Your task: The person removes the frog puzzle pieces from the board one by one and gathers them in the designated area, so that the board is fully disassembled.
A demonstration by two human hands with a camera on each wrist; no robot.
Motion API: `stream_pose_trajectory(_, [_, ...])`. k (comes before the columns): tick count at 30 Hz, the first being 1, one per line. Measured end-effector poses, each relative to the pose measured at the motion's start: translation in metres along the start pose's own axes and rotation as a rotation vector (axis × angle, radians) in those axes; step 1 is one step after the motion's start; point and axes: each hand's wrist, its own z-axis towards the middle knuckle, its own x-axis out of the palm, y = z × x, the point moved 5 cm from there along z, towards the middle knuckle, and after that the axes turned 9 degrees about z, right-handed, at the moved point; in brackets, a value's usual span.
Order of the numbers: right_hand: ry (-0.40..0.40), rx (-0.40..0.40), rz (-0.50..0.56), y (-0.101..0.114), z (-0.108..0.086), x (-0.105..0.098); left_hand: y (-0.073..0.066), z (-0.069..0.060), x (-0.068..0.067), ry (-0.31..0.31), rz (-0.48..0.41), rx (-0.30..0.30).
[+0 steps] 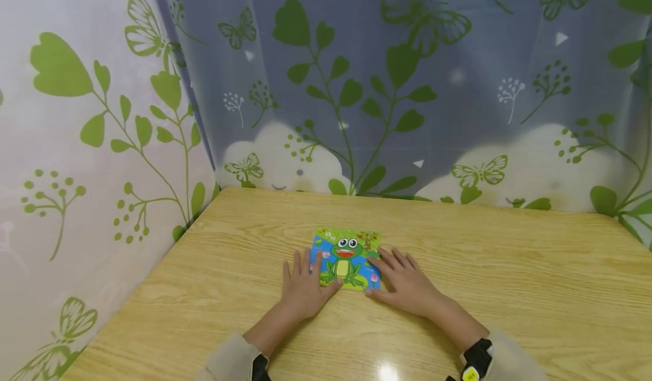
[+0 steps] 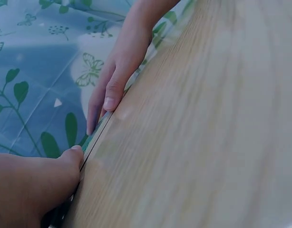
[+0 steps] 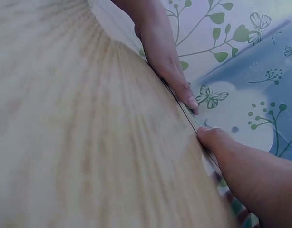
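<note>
A flat rectangular picture board with a green frog on blue and green lies on the wooden table. My left hand rests over its left and lower-left edge, fingers straight and spread, thumb on the lower edge. On the other side my right hand touches the right edge with extended fingers, its thumb near the lower right corner. In the left wrist view the board is a thin sliver between my left thumb and the right hand. The right wrist view likewise shows it nearly edge-on.
The wood-grain table reaches back to a blue curtain with green leaves and butterflies. A pale curtain of the same pattern hangs along the left side. Bands with black parts circle both wrists.
</note>
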Motion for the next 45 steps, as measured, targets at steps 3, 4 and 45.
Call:
stream_pose_trajectory(3, [0.0,-0.01,0.007,-0.001,-0.004,-0.001,-0.004,-0.004,0.0,-0.005,-0.005,-0.001])
stream_pose_trajectory(4, [0.0,-0.011,0.011,-0.001,-0.005,-0.001,-0.005,-0.006,0.0,-0.008,-0.01,-0.001])
stream_pose_trajectory(45, [0.005,-0.023,0.016,0.017,-0.04,-0.009,-0.017,-0.033,-0.01,-0.007,-0.067,0.062])
